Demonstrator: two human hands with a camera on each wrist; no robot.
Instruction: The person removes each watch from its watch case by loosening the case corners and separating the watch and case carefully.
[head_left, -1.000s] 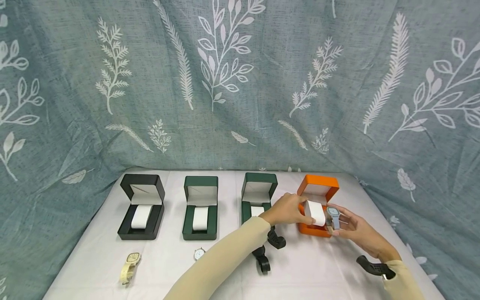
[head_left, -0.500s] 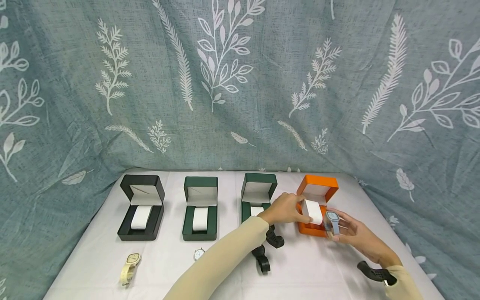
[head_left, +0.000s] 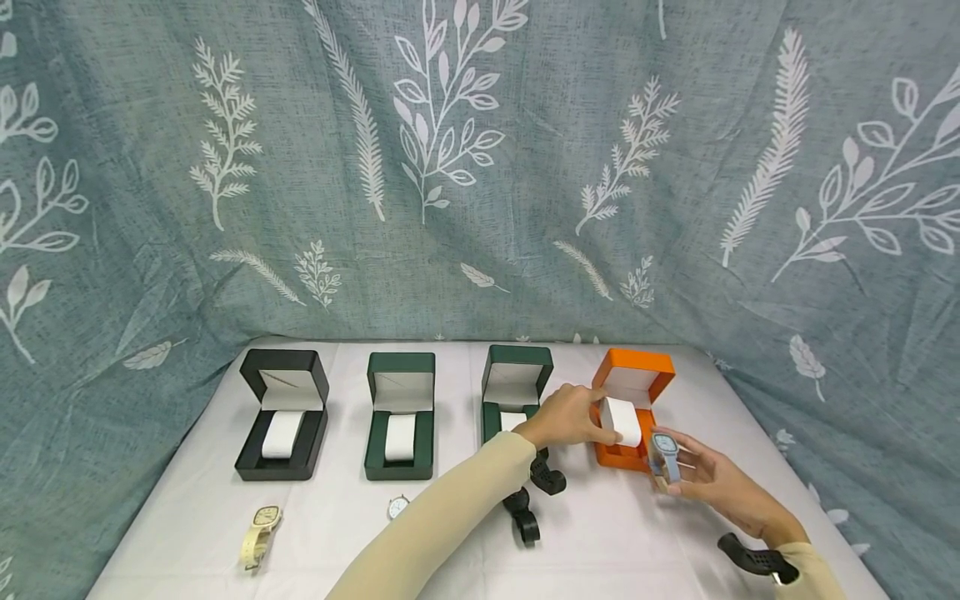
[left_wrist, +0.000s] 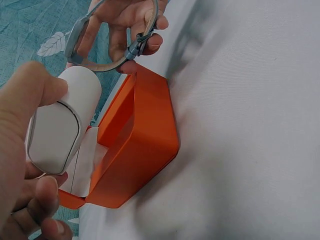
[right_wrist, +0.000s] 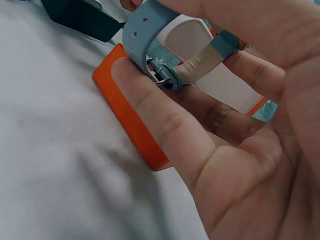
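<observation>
My left hand (head_left: 566, 417) pinches a white watch cushion (head_left: 622, 422) above the open orange watch box (head_left: 637, 360). In the left wrist view its thumb presses on the top of the cushion (left_wrist: 82, 92), with curled fingers below. My right hand (head_left: 712, 483) holds a light blue wristwatch (head_left: 665, 454) just right of the box's front corner. The strap of the watch (right_wrist: 142, 32) is buckled into a loop, seen in the right wrist view. Cushion and watch are apart. Below the cushion, the orange box (left_wrist: 145, 145) shows its hollow inside.
A black box (head_left: 247, 442) and two green boxes (head_left: 401, 362) stand open to the left with white cushions inside. In front lie a yellow watch (head_left: 258, 533), a small round watch (head_left: 397, 506), partly behind my left sleeve, and black watches (head_left: 525, 521). A patterned curtain (head_left: 480, 250) hangs behind.
My right hand has drawn the blue watch a little toward me, away from the cushion. The cushion in my left hand has shifted slightly left and stays over the orange box.
</observation>
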